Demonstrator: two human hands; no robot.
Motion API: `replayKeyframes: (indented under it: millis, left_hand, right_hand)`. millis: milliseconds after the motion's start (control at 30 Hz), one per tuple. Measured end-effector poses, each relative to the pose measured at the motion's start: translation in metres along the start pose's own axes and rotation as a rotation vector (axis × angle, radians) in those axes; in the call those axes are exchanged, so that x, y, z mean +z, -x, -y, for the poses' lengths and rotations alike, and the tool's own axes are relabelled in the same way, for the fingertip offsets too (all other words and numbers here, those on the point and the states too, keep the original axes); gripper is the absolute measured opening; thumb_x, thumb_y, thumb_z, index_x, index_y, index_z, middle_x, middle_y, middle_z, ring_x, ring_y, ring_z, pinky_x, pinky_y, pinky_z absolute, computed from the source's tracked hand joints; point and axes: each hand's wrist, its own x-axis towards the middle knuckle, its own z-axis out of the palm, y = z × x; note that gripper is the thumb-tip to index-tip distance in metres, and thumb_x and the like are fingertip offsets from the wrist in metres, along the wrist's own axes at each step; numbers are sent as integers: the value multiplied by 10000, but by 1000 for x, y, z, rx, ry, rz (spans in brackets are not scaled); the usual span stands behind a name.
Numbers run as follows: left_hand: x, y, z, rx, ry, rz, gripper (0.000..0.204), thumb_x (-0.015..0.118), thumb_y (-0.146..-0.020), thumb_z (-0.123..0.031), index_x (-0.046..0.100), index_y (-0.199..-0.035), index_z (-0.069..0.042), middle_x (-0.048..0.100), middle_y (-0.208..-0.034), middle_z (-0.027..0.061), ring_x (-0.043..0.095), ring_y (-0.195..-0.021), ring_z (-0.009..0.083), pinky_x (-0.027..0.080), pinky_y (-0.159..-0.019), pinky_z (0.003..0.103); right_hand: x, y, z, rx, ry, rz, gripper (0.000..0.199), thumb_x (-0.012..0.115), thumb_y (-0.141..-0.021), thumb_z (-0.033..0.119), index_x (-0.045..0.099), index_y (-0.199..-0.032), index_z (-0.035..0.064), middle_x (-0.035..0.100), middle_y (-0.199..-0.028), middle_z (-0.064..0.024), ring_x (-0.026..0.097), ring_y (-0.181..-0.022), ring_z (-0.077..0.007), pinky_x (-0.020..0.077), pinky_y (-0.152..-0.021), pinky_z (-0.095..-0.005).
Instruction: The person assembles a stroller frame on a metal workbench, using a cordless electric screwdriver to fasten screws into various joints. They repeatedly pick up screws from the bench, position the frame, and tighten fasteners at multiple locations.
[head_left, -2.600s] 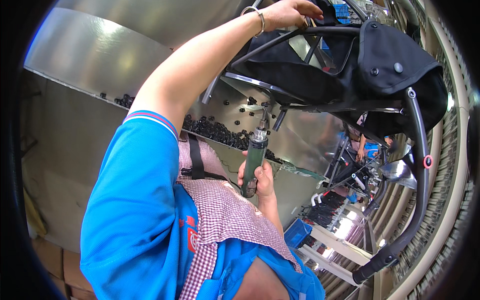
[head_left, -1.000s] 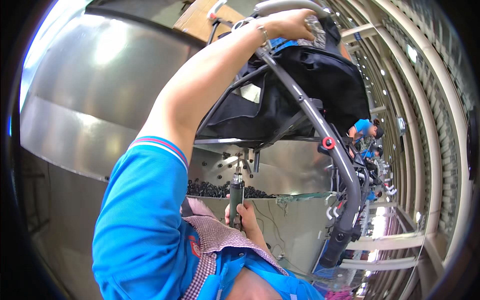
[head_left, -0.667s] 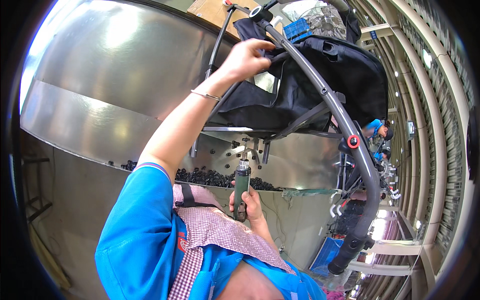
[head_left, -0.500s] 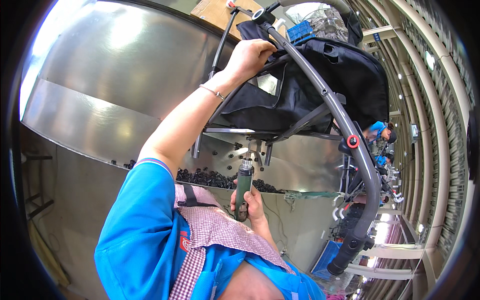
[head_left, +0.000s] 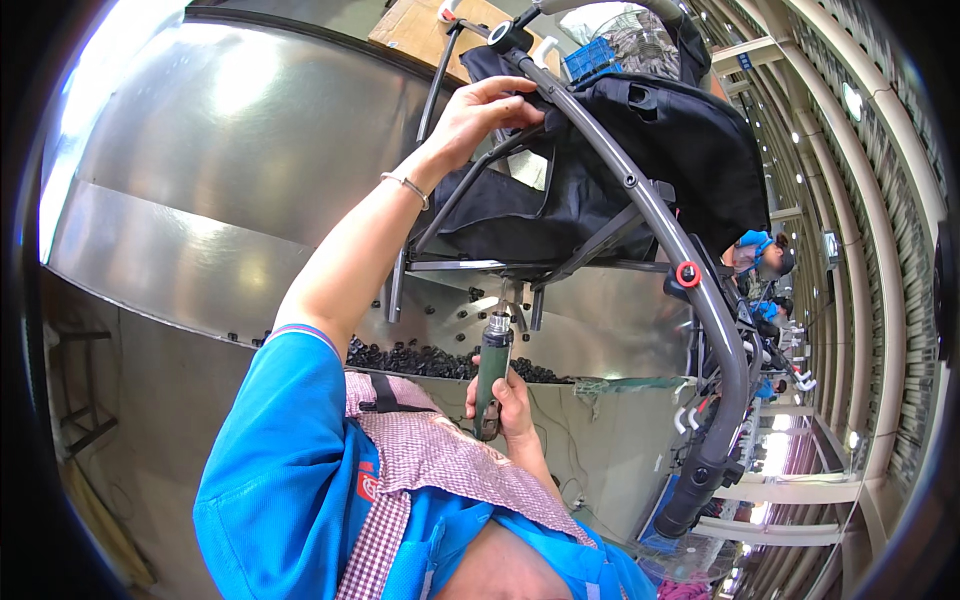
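1. My left hand (head_left: 478,112) was raised high, fingers curled around a thin dark tube of the stroller frame (head_left: 640,215), just under its top joint. A thin bracelet sat on that wrist.
2. My right hand (head_left: 507,405) was clenched around the green power screwdriver (head_left: 489,375), held upright in front of my chest.
3. The screwdriver's metal tip pointed up at the underside of the frame, at a small bracket where the cross bars met. Whether the tip touched it, I could not tell.
4. The stroller frame hung overhead, tilted; its grey curved handle tube ran down to my right and ended in a black foam grip (head_left: 695,490).
5. A red round button (head_left: 687,273) sat on that tube, about midway.
6. Black fabric seat (head_left: 660,150) was draped over the upper frame, just beside my left hand.
7. Behind the screwdriver, a heap of small black parts (head_left: 420,358) lay on the metal surface (head_left: 600,345).
8. A large shiny metal panel (head_left: 220,150) filled the view to my left.
9. Another person in a blue top (head_left: 755,255) was well apart, far to my right, beyond the frame.
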Motion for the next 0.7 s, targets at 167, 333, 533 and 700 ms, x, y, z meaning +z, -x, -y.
replayKeyframes:
  millis: [167,333,533,700]
  left_hand:
    - [10,-7,10,167,-393,14,291,741,-840,2,662,-1119,-25,689,-994,24,638,-944,88,531,-865,239]
    - [41,-4,19,486,-720,-173,416,867,-674,-71,532,-913,-11,515,-821,48,522,-692,136,502,-654,280]
    - [41,-4,27,764,-1067,-200,400,833,-702,-109,524,-943,-31,529,-883,119,567,-778,300,509,-700,368]
    - [29,-5,24,895,-1115,-119,311,797,-737,-91,594,-967,-38,616,-905,115,643,-801,323,547,-678,368]
  right_hand:
    - [-3,1,0,-18,-35,2,703,663,-900,458,453,-1328,-59,625,-792,-133,629,-624,-203,515,-582,-306]
    - [-4,0,-2,-18,-41,-7,700,662,-900,461,452,-1326,-54,626,-798,-129,630,-628,-203,517,-582,-309]
    - [-2,2,0,-22,22,-32,788,665,-865,524,442,-1309,-88,612,-763,-139,622,-603,-214,524,-541,-320]
    - [-3,4,0,-41,31,-24,791,663,-865,528,445,-1309,-89,612,-760,-139,622,-603,-213,523,-543,-318]
